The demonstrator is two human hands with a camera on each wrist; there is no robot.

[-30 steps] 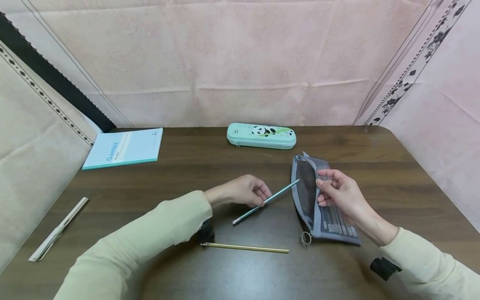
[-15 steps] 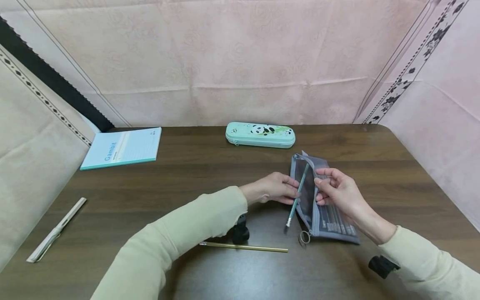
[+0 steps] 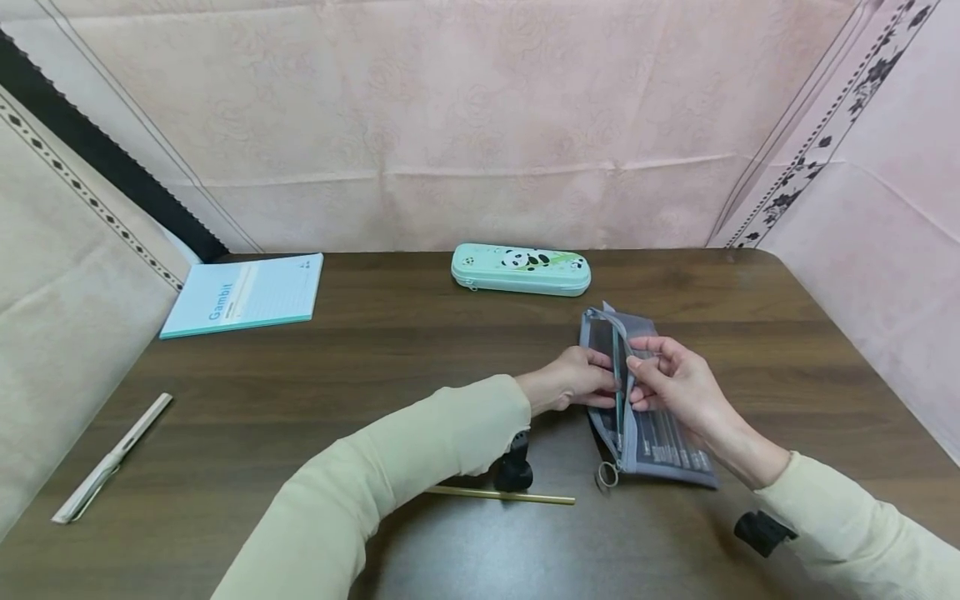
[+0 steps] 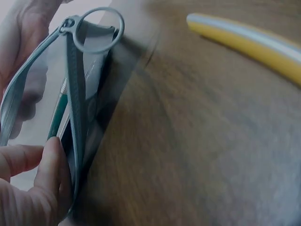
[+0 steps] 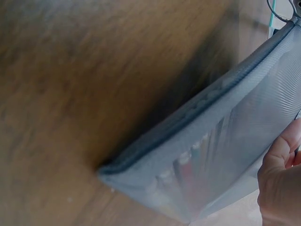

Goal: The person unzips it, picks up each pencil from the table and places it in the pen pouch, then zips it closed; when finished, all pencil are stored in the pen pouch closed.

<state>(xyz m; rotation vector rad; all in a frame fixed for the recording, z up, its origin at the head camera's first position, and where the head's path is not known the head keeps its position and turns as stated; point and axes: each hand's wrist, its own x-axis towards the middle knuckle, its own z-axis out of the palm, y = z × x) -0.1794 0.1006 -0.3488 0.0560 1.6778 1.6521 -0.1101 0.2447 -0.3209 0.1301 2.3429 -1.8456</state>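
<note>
A grey mesh zip pencil pouch [image 3: 667, 446] lies unzipped on the table, a metal ring [image 3: 607, 475] on its zip pull. My right hand [image 3: 678, 383] pinches the near side of its opening and holds the mouth apart. My left hand [image 3: 577, 379] is at the mouth, its thumb and fingers pinching a blue-green pencil [image 4: 57, 115] with a silver ferrule. That pencil now lies lengthwise within the opening, partly hidden by the fingers. Through the mesh in the right wrist view, several slim sticks show inside the pouch [image 5: 263, 136]. A gold pencil [image 3: 543, 499] lies below the left forearm.
At the back edge stands a mint pencil case [image 3: 521, 271] with a panda print. A light blue notebook [image 3: 243, 296] lies at the back left, and a slim silvery-white object [image 3: 112, 458] at the left. Patterned cloth [image 3: 480, 125] hangs around the table.
My left hand has moved right, carrying the blue-green pencil from the table side into the pouch's opening and turning it in line with the mouth. The right hand stays in place.
</note>
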